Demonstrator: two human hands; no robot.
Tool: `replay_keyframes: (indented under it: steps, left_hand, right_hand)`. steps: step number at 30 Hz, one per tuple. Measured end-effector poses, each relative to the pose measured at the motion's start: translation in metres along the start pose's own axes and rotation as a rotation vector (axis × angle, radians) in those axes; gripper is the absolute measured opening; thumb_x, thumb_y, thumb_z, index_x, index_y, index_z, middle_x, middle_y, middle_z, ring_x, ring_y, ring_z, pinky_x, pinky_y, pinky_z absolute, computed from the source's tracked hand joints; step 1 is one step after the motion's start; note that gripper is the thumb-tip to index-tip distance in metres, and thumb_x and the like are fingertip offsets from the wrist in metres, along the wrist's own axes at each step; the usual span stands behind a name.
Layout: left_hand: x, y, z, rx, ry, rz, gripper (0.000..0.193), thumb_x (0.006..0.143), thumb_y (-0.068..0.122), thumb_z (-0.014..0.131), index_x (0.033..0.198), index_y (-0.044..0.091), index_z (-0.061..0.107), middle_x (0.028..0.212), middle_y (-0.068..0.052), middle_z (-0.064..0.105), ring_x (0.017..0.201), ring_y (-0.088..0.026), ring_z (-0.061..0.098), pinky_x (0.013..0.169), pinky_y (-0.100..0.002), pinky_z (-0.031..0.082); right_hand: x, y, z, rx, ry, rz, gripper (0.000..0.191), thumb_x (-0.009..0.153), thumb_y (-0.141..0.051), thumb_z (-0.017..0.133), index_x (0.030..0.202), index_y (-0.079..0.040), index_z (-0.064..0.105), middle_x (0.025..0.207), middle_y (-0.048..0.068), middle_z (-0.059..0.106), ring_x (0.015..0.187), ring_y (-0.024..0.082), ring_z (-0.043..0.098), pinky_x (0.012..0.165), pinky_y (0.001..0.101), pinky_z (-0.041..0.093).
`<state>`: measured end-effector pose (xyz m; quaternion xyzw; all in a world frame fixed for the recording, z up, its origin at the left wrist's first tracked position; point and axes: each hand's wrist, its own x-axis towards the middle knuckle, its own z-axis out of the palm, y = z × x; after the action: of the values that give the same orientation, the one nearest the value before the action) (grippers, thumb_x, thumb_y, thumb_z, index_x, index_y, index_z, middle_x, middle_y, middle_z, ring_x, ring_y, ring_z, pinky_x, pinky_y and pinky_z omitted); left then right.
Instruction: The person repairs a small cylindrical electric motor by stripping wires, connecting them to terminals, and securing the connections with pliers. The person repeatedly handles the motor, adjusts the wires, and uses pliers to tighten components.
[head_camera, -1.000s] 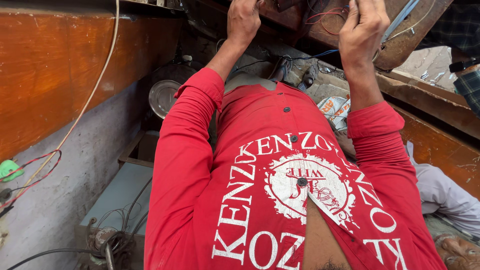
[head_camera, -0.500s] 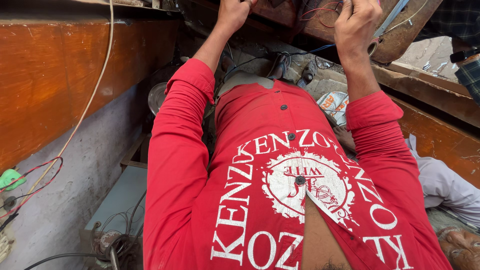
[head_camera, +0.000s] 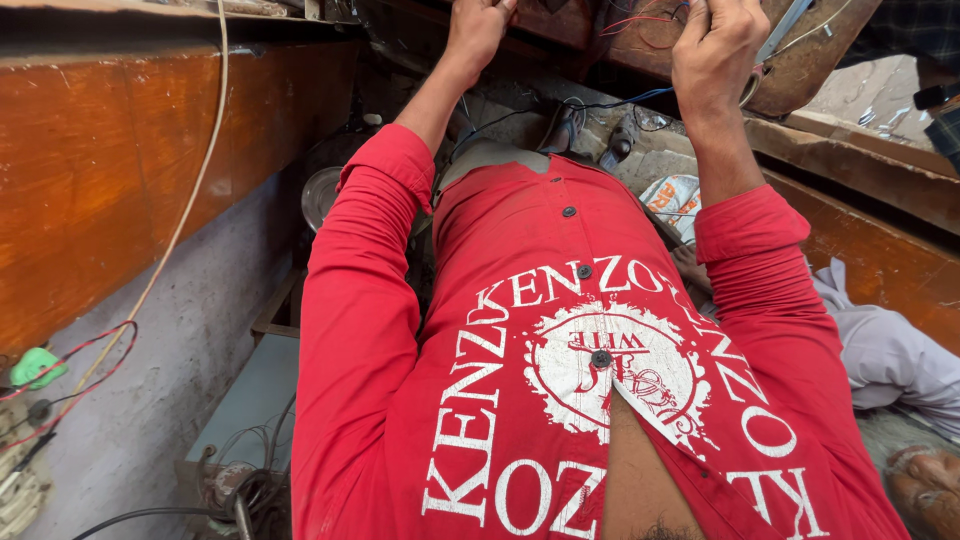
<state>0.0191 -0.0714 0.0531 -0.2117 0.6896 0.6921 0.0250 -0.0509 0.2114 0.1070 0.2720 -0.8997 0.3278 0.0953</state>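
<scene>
My left hand (head_camera: 478, 32) reaches up to the top edge of the view, with its fingertips cut off by the frame. Whatever it grips is hidden. My right hand (head_camera: 716, 48) is curled shut beside a tangle of thin red wires (head_camera: 645, 18) under a brown wooden board (head_camera: 800, 70). Both arms wear red sleeves, and my red shirt with white print (head_camera: 560, 380) fills the middle of the view. A blue wire (head_camera: 620, 100) runs between the two arms.
An orange-brown wooden panel (head_camera: 100, 180) lines the left, with a cream cord (head_camera: 180, 220) and red wires (head_camera: 70, 370) hanging along it. A round metal dish (head_camera: 320, 195) and a coil of dark cables (head_camera: 240, 490) lie lower left. Another person's pale sleeve (head_camera: 880, 350) rests at right.
Both hands have risen toward the top edge of the view. My right hand's fingers, spread a second ago, are now curled closed by the red wires.
</scene>
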Motion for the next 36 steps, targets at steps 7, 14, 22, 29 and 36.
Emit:
replay_keyframes:
  steps: [7,14,22,29,36]
  left_hand:
    - [0.004,-0.007,-0.008,-0.448,-0.11,-0.424,0.033,0.102,0.024,0.061,0.073,0.008,0.058,0.058,0.002,0.047,0.047,-0.009,0.038,0.044,-0.028,0.032]
    - [0.002,-0.01,-0.001,0.048,-0.005,-0.054,0.032,0.107,0.027,0.057,0.085,0.007,0.069,0.064,0.007,0.057,0.058,-0.005,0.048,0.053,-0.025,0.041]
    - [-0.006,-0.021,0.001,-0.141,-0.027,-0.176,0.034,0.109,0.037,0.05,0.094,0.013,0.068,0.066,0.008,0.053,0.055,-0.001,0.044,0.05,-0.022,0.04]
    - [-0.003,-0.027,0.004,-0.043,0.07,0.018,0.03,0.112,0.032,0.054,0.103,0.007,0.068,0.08,-0.002,0.062,0.066,-0.013,0.053,0.057,-0.028,0.045]
    - [-0.009,-0.026,0.005,0.956,0.397,0.679,0.02,0.09,-0.002,0.061,0.109,-0.002,0.063,0.092,-0.015,0.067,0.077,-0.03,0.066,0.068,-0.039,0.055]
  right_hand:
    - [-0.014,0.01,-0.001,-0.047,-0.022,0.095,0.017,0.103,0.003,0.068,0.088,0.005,0.062,0.08,0.02,0.062,0.074,0.039,0.059,0.067,0.0466,0.042]
    - [-0.01,-0.01,-0.022,-0.002,0.035,0.034,0.005,0.103,0.007,0.066,0.101,0.005,0.069,0.088,0.018,0.066,0.079,0.036,0.063,0.068,0.0449,0.044]
    - [-0.01,-0.041,-0.048,0.09,0.098,0.037,0.016,0.107,0.01,0.067,0.121,0.004,0.073,0.105,0.017,0.069,0.083,0.027,0.069,0.07,0.0385,0.052]
    - [-0.018,-0.038,-0.051,0.195,0.093,0.118,0.024,0.109,0.012,0.063,0.128,0.004,0.075,0.108,0.016,0.069,0.068,0.018,0.065,0.055,0.0313,0.048]
    - [-0.021,-0.036,-0.048,0.163,0.069,0.11,0.012,0.115,0.008,0.066,0.124,0.007,0.073,0.108,0.014,0.068,0.068,0.017,0.069,0.058,0.0318,0.048]
